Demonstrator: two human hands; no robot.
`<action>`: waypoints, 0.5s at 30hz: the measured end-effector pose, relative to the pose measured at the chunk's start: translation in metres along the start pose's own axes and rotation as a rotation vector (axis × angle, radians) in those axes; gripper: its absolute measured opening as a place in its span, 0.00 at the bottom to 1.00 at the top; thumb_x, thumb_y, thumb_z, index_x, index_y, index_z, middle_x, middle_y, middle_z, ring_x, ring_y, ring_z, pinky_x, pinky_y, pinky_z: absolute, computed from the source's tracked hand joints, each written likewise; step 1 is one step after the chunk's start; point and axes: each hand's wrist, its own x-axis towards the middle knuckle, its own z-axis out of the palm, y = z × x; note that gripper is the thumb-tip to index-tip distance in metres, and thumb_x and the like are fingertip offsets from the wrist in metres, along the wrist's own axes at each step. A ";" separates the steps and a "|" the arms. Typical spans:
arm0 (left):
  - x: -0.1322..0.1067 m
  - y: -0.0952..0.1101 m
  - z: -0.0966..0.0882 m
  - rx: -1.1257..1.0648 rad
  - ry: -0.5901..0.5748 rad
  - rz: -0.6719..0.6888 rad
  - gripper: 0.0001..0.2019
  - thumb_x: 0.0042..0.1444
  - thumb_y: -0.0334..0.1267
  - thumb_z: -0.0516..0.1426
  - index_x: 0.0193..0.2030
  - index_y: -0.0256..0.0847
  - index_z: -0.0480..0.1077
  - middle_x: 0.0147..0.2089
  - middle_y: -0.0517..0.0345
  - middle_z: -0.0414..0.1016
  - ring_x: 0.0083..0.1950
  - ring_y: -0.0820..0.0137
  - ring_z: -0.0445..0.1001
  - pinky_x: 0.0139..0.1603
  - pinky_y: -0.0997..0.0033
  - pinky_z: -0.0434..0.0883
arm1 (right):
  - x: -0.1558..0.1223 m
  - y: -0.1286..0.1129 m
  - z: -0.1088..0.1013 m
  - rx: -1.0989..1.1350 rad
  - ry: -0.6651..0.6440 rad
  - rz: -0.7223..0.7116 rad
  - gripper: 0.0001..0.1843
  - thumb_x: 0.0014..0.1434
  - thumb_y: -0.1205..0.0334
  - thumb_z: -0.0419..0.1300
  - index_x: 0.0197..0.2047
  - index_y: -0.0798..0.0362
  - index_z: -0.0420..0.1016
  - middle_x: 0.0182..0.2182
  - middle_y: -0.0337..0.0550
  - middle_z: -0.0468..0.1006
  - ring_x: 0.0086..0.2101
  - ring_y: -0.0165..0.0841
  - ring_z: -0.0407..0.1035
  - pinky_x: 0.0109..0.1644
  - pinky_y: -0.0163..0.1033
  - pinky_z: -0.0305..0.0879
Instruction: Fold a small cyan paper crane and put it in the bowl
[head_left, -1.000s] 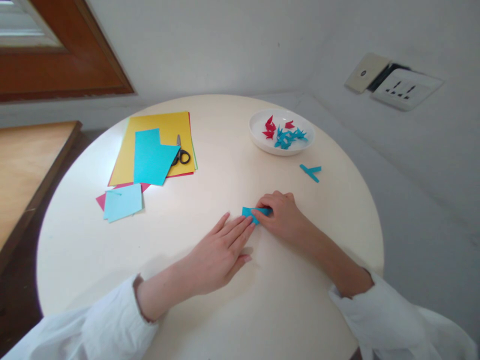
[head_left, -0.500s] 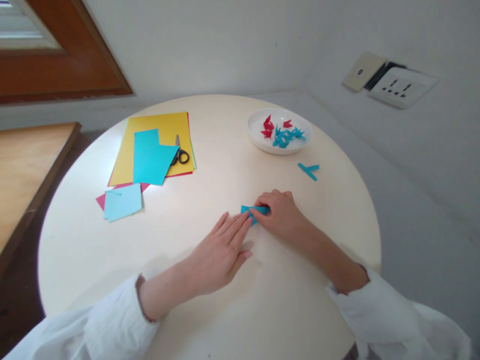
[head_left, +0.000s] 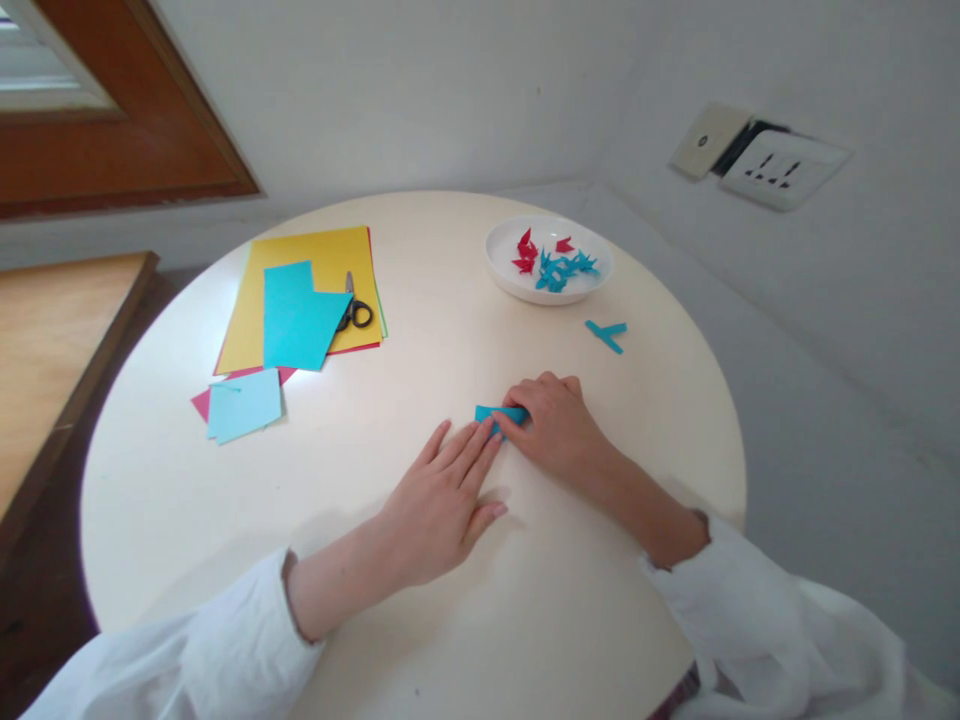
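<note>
Right hand (head_left: 553, 422) pinches paper (head_left: 486, 411), left hand (head_left: 439, 505) (fingers extended) presses it: apparently creasing, next needing steady pressure.

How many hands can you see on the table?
2. The left hand lies flat with its fingertips on the folded blue paper; the right hand grips that paper's right end. No other hands show.
</note>
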 end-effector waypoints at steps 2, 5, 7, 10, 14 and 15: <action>0.000 0.001 0.000 0.000 0.000 -0.007 0.29 0.62 0.48 0.38 0.64 0.30 0.48 0.67 0.44 0.48 0.67 0.60 0.47 0.66 0.55 0.44 | -0.002 0.001 0.001 0.003 0.032 -0.008 0.09 0.56 0.59 0.55 0.28 0.53 0.70 0.29 0.42 0.77 0.34 0.36 0.63 0.40 0.42 0.44; 0.001 0.001 -0.002 -0.005 0.007 -0.017 0.29 0.62 0.49 0.39 0.64 0.31 0.49 0.67 0.43 0.49 0.67 0.61 0.50 0.65 0.55 0.45 | -0.005 0.002 0.004 0.043 0.079 -0.020 0.07 0.56 0.59 0.55 0.30 0.52 0.69 0.30 0.40 0.77 0.35 0.36 0.63 0.40 0.41 0.45; 0.002 0.002 -0.002 -0.008 0.017 -0.028 0.29 0.61 0.50 0.39 0.64 0.31 0.49 0.66 0.42 0.50 0.66 0.59 0.51 0.65 0.54 0.46 | -0.007 0.004 0.006 0.089 0.096 -0.033 0.05 0.56 0.59 0.55 0.33 0.51 0.69 0.31 0.40 0.77 0.35 0.35 0.63 0.41 0.41 0.46; 0.002 0.003 -0.002 -0.010 0.035 -0.036 0.30 0.61 0.51 0.40 0.64 0.32 0.50 0.66 0.41 0.52 0.65 0.58 0.53 0.64 0.53 0.47 | -0.009 0.006 0.007 0.104 0.128 -0.042 0.09 0.56 0.57 0.55 0.39 0.50 0.69 0.34 0.41 0.76 0.37 0.36 0.64 0.41 0.41 0.47; 0.002 0.004 -0.002 -0.007 0.047 -0.034 0.29 0.61 0.50 0.41 0.63 0.33 0.51 0.65 0.41 0.54 0.65 0.59 0.54 0.64 0.53 0.47 | -0.012 0.012 0.008 0.059 0.159 -0.017 0.13 0.56 0.54 0.56 0.43 0.49 0.68 0.38 0.44 0.75 0.38 0.38 0.64 0.42 0.42 0.48; 0.002 0.004 -0.002 -0.006 0.048 -0.033 0.29 0.61 0.50 0.41 0.63 0.33 0.51 0.65 0.42 0.55 0.65 0.59 0.54 0.64 0.53 0.47 | -0.012 0.014 0.008 0.055 0.163 -0.005 0.13 0.56 0.54 0.56 0.43 0.49 0.68 0.38 0.44 0.75 0.38 0.38 0.64 0.42 0.42 0.48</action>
